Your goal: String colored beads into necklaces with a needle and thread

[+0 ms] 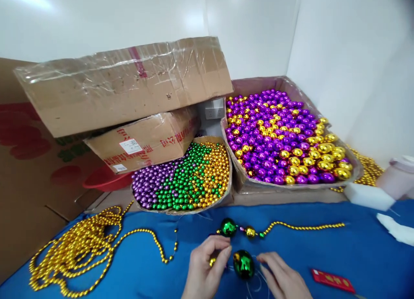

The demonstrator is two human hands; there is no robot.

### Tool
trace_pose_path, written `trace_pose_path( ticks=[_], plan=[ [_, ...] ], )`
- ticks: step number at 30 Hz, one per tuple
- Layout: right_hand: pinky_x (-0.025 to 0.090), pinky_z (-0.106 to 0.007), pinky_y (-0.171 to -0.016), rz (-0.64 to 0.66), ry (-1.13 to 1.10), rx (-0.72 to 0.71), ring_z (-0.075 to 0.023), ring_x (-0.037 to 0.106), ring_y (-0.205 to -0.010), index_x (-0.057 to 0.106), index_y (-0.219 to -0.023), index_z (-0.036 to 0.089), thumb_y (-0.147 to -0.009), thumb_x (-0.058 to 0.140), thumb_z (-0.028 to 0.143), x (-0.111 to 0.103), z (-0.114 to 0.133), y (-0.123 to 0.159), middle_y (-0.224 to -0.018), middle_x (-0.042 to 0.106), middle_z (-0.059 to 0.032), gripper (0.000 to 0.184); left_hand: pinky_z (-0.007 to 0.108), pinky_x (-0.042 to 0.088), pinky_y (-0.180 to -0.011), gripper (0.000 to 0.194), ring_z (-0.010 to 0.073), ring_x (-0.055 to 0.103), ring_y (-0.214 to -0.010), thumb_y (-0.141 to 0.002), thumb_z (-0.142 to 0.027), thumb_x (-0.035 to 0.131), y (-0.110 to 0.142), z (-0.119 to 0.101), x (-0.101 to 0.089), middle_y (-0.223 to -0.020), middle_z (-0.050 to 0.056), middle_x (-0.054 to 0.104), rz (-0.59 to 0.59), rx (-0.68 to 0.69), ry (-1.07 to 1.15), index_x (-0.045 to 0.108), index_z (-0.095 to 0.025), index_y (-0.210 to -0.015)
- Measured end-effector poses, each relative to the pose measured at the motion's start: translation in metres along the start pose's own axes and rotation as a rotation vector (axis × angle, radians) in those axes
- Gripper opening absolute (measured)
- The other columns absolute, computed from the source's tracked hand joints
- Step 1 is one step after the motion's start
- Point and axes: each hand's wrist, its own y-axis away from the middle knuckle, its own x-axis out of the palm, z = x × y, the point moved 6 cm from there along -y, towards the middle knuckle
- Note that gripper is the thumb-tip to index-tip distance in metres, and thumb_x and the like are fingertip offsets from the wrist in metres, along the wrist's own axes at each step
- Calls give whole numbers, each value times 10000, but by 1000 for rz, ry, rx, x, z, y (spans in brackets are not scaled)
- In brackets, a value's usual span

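Observation:
My left hand (pixel 205 271) is pinched at the fingertips beside a large shiny green ball (pixel 243 263) on the blue cloth (pixel 355 247); a small gold bead shows under its fingers. My right hand (pixel 283 277) lies just right of the ball with its fingers curled, and thin thread runs beneath it. Just beyond the hands lies a strand (pixel 291 227) with a second green ball (pixel 228 226), a gold ball and a run of small gold beads stretching right.
A pile of gold bead strands (pixel 74 251) lies at the left. Behind are a box of small purple, green and gold beads (pixel 184 178) and a box of larger purple and gold balls (pixel 284 135). Cardboard boxes (pixel 123 83) lean at the back left. A red packet (pixel 333 281) lies at the right.

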Motion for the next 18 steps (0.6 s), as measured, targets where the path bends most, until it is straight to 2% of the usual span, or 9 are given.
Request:
trace_pose_path(
  ticks=[3,5,7,9,12,13,15,17,18],
  plan=[
    [513,-218,-851,-86,-63,-125,-146,650,-1012,475,-1244,245,-921,426,205,-25,33,-16,-1134,653,-72,330,311,506,-777,93,234,665,-846,-793,-198,647,-9,-52,6,-864,81,740,59,215,-116,734,-226,-810],
    [526,-234,-803,-75,-112,-191,-160,658,-967,497,-1225,216,-920,406,192,-30,49,-25,-1082,666,-88,319,319,513,-746,84,250,671,-801,-765,-188,675,-14,-73,8,-819,96,745,8,200,-71,750,-224,-763],
    [523,-233,-701,-22,-174,-193,-156,666,-808,572,-1072,206,-937,354,202,-29,55,-30,-918,680,-67,256,320,510,-728,65,260,666,-762,-734,-203,708,-14,-76,7,-771,106,738,-86,130,18,755,-218,-691],
    [486,-222,-633,18,-244,-129,-140,631,-693,588,-929,213,-958,310,236,-31,52,-32,-792,649,-31,281,330,508,-740,73,269,658,-786,-738,-252,705,-8,-59,10,-828,111,734,-166,62,122,765,-216,-760],
    [435,-212,-574,35,-380,25,-122,571,-595,561,-879,217,-974,297,342,-44,51,-32,-662,573,18,308,394,460,-906,402,311,600,-1037,-742,-319,694,4,-13,32,-1166,121,666,-128,57,88,675,-238,-1135],
    [423,-211,-556,33,-424,66,-118,547,-563,553,-852,218,-972,297,377,-50,54,-32,-620,540,32,325,430,397,-991,526,337,542,-1138,-703,-330,726,8,1,46,-1255,130,618,-24,129,-14,626,-235,-1211],
    [422,-217,-560,31,-490,111,-119,528,-552,553,-822,224,-959,320,434,-66,64,-32,-595,516,40,343,482,389,-991,666,377,507,-1176,-651,-357,763,15,29,78,-1314,142,572,203,246,-274,559,-261,-1279],
    [440,-225,-577,35,-524,135,-129,540,-566,573,-843,243,-947,338,460,-83,69,-28,-599,531,33,336,542,410,-940,554,395,547,-1114,-711,-339,712,20,50,100,-1257,151,605,373,339,-538,570,-288,-1244],
    [445,-225,-556,-17,-514,160,-134,539,-548,580,-869,258,-942,339,469,-96,63,-25,-583,531,33,329,554,426,-909,494,390,575,-1064,-735,-313,686,21,57,106,-1218,155,624,430,368,-630,581,-289,-1217]
  ],
)
